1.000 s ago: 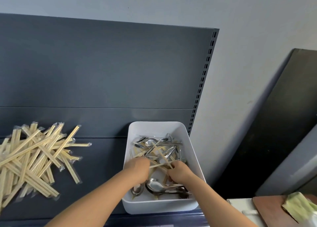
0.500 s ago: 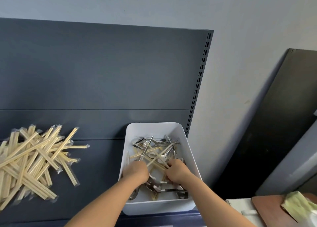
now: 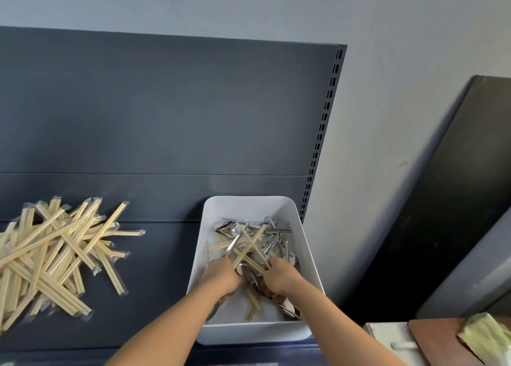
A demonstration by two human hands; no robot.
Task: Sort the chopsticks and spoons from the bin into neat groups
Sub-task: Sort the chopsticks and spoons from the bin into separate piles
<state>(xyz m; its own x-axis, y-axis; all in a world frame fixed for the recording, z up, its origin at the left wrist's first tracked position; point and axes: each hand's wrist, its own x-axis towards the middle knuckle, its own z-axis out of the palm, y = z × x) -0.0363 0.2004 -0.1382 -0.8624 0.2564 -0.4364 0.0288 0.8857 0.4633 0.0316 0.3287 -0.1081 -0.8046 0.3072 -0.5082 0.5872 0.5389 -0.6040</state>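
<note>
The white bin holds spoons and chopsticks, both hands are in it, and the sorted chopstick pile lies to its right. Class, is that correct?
No: the head view shows the chopstick pile to the left of the white bin; the rest stands.

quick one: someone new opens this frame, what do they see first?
The white bin at lower centre, with the left hand and right hand dug into a tangle of metal spoons and loose chopsticks. Whether either hand grips anything is hidden. Next comes the big pile of wrapped chopsticks sprawled on the dark shelf at left, crisscrossed rather than neat.
</note>
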